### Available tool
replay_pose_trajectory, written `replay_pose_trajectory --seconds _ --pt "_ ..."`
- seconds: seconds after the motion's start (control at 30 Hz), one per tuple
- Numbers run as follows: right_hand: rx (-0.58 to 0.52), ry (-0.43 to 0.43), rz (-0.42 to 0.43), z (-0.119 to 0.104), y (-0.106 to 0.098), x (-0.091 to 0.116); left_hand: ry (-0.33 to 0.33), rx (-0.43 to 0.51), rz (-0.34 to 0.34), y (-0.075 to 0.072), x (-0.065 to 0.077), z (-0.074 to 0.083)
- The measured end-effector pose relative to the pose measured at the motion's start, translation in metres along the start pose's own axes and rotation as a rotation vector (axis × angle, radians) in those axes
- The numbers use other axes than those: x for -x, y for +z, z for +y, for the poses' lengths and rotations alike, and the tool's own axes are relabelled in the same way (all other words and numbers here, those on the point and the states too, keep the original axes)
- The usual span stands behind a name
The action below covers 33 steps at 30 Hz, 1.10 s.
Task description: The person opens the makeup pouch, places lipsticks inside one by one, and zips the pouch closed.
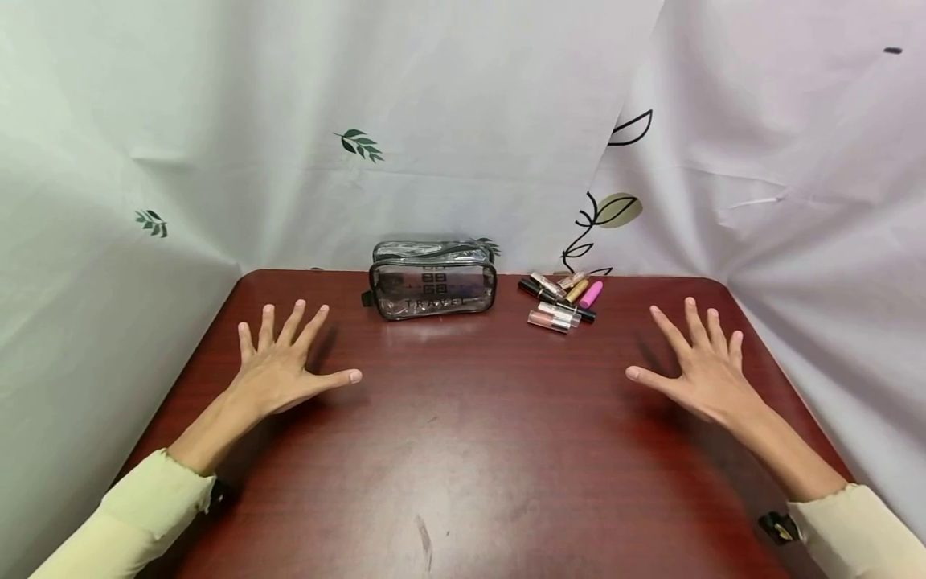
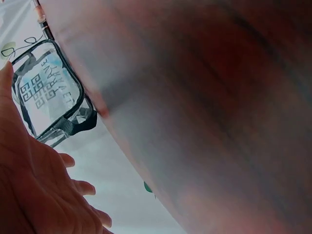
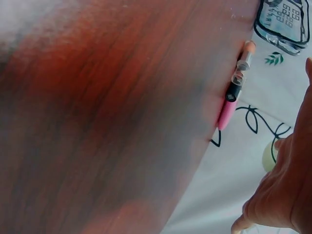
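Note:
My left hand (image 1: 278,374) hovers over the left side of the table with its fingers spread, holding nothing. On the right, my right hand (image 1: 705,374) is spread in the same way, also with nothing in it. A clear travel pouch (image 1: 434,291) with black trim and the word TRAVEL stands upright at the back, nearest to the left hand. To its right lies a small pile of lip makeup: a pink tube (image 1: 591,294), a gold tube (image 1: 576,291), a clear-and-peach lip gloss (image 1: 547,322) and several other tubes, some black-capped. The left wrist view shows the pouch (image 2: 51,90) beyond the thumb.
The dark red wooden table (image 1: 463,450) has rounded back corners. White cloth (image 1: 463,121) with printed leaves hangs close behind it and along both sides. Dark straps show at both cuffs.

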State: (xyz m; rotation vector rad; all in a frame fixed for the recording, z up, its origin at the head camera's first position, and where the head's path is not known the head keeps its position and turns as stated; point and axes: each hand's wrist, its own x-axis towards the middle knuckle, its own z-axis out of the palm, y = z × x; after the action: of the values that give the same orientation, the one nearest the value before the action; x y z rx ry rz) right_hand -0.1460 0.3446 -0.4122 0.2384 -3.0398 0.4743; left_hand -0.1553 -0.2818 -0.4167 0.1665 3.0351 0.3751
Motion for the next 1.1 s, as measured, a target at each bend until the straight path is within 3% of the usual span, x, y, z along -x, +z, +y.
replay_pose_trajectory --seconds 0.73,1.1 --pt "-0.022 0.001 -0.025 -0.001 0.008 -0.009 -0.014 0.004 -0.013 0.002 -0.006 -0.001" --pt "-0.015 -0.016 -0.034 -0.008 0.009 -0.017 -0.008 -0.002 -0.028 -0.005 -0.017 0.004"
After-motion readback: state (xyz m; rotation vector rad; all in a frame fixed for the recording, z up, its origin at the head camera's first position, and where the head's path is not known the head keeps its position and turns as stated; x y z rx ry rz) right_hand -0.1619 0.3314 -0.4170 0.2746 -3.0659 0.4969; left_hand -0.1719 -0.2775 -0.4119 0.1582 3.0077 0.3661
